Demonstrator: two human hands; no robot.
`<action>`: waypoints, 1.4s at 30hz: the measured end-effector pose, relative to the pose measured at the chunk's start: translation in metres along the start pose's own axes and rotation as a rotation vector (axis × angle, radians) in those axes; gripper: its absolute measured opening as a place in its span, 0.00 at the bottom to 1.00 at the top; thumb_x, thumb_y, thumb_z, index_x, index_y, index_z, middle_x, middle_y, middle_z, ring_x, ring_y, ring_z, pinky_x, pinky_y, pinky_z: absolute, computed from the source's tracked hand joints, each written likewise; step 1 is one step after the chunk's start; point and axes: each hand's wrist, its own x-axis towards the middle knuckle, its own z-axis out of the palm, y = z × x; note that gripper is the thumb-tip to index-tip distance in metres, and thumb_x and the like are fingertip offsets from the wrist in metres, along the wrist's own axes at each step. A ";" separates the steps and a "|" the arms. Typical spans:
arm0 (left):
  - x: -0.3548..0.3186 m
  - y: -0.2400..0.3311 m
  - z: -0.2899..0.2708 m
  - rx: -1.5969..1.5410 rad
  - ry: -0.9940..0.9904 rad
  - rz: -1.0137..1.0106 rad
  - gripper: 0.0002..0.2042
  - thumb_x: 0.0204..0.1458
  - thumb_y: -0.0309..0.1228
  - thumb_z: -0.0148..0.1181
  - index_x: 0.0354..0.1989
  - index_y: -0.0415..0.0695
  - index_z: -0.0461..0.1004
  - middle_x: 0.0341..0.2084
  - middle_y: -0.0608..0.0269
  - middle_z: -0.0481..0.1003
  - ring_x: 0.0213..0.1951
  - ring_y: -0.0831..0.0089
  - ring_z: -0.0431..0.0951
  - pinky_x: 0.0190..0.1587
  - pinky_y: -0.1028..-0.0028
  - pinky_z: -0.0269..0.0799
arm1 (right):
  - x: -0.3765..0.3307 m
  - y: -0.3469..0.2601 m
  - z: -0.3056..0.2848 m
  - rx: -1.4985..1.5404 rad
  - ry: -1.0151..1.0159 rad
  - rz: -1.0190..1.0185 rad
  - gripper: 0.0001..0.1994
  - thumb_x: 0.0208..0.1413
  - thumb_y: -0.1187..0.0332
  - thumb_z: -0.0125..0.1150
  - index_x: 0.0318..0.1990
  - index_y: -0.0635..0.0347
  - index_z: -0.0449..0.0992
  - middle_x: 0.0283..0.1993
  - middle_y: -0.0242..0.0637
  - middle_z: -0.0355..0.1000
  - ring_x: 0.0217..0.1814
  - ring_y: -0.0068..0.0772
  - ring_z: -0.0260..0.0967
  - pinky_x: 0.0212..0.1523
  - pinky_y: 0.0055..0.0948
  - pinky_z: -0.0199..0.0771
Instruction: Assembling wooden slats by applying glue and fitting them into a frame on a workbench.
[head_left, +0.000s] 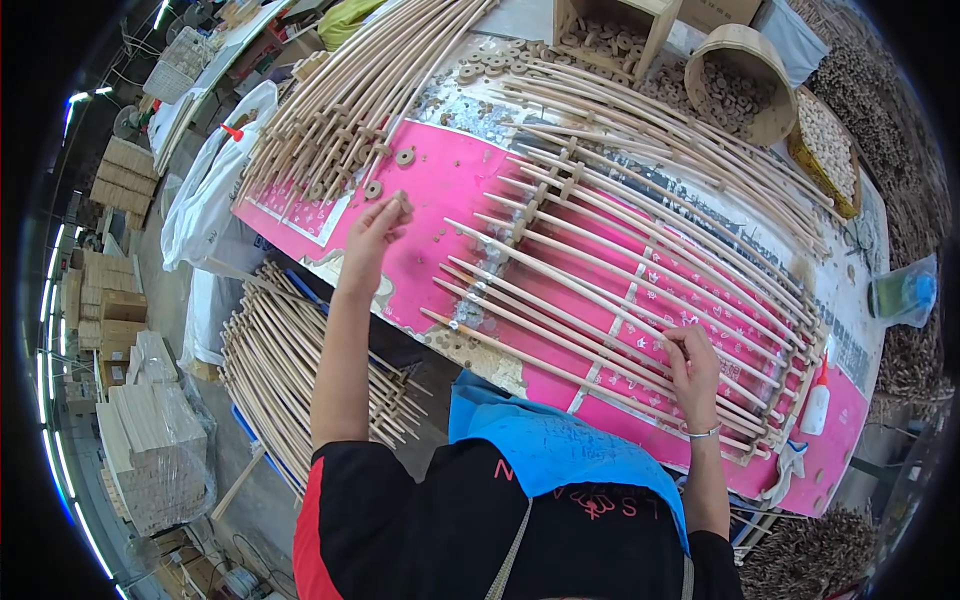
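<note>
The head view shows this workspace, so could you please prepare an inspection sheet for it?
Surface: table, partly covered by a pink sheet.
Job's things: rods spread in a row, small wooden pieces among them; loose discs on the sheet.
Clutter: tilted bucket with discs inside, bottle, cup.
Hands: left hand raised over the sheet, fingertips close together, any held piece unclear; right hand at the rods, contact unclear.
Cables: possibly some on the floor at lower left, too unclear to confirm.
Surroundings: cartons and a wrapped stack at left, dried stems at right.
</note>
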 end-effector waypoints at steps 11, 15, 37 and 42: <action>-0.039 -0.002 0.035 -0.059 -0.102 -0.146 0.19 0.71 0.42 0.57 0.63 0.44 0.75 0.47 0.63 0.83 0.46 0.75 0.83 0.50 0.75 0.78 | 0.009 0.001 0.008 -0.044 -0.015 -0.062 0.03 0.62 0.76 0.64 0.42 0.64 0.79 0.37 0.41 0.74 0.35 0.39 0.75 0.36 0.33 0.73; -0.038 -0.006 0.031 -0.031 -0.105 -0.130 0.17 0.70 0.42 0.59 0.59 0.44 0.78 0.43 0.65 0.83 0.44 0.78 0.82 0.47 0.77 0.78 | 0.010 0.000 0.008 -0.004 -0.033 -0.087 0.03 0.62 0.77 0.64 0.42 0.65 0.79 0.38 0.41 0.74 0.36 0.38 0.75 0.37 0.33 0.74; -0.076 -0.014 0.079 0.044 -0.133 -0.239 0.18 0.64 0.45 0.67 0.49 0.41 0.83 0.31 0.75 0.77 0.29 0.88 0.72 0.28 0.83 0.63 | 0.001 -0.006 0.009 -0.043 0.022 -0.032 0.07 0.58 0.70 0.70 0.39 0.61 0.79 0.35 0.38 0.74 0.36 0.39 0.76 0.36 0.35 0.73; -0.079 -0.001 0.075 0.551 -0.113 -0.035 0.16 0.60 0.38 0.70 0.51 0.43 0.82 0.30 0.70 0.76 0.31 0.78 0.76 0.33 0.76 0.70 | -0.002 0.000 0.005 -0.099 0.007 -0.053 0.07 0.57 0.70 0.70 0.40 0.61 0.79 0.35 0.38 0.75 0.36 0.38 0.76 0.35 0.34 0.73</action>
